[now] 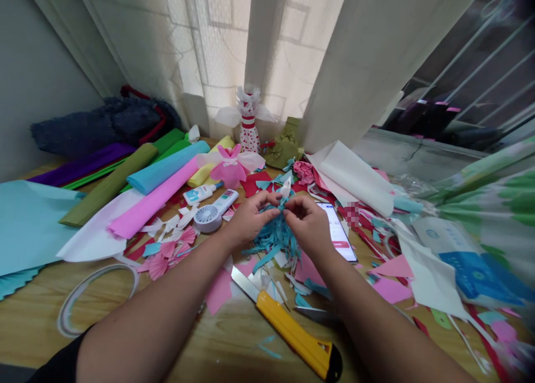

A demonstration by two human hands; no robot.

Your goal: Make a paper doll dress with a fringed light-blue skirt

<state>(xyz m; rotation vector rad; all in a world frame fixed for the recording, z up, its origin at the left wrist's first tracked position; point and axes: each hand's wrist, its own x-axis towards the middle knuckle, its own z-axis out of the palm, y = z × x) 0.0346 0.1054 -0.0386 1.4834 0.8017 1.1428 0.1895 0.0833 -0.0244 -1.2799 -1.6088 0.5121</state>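
Note:
My left hand (251, 218) and my right hand (307, 224) meet above the wooden table, their fingertips pinching the top of a bundle of turquoise fringed crepe paper (276, 237). Its strips hang down between my wrists, and a small white paper piece (285, 188) pokes out at the top. Below my right hand lies a smartphone (337, 232), partly covered by my hand. A yellow utility knife (288, 330) rests nearer me, between my forearms. Metal scissor blades (313, 315) show beside my right forearm.
Crepe paper rolls (159, 171) in several colours lie at the left, beside a white handheld fan (213, 214). Paper scraps cover the table. A pink paper flower-dress (230, 168) and a red-and-white paper figure (248, 121) stand before the curtain (217, 48).

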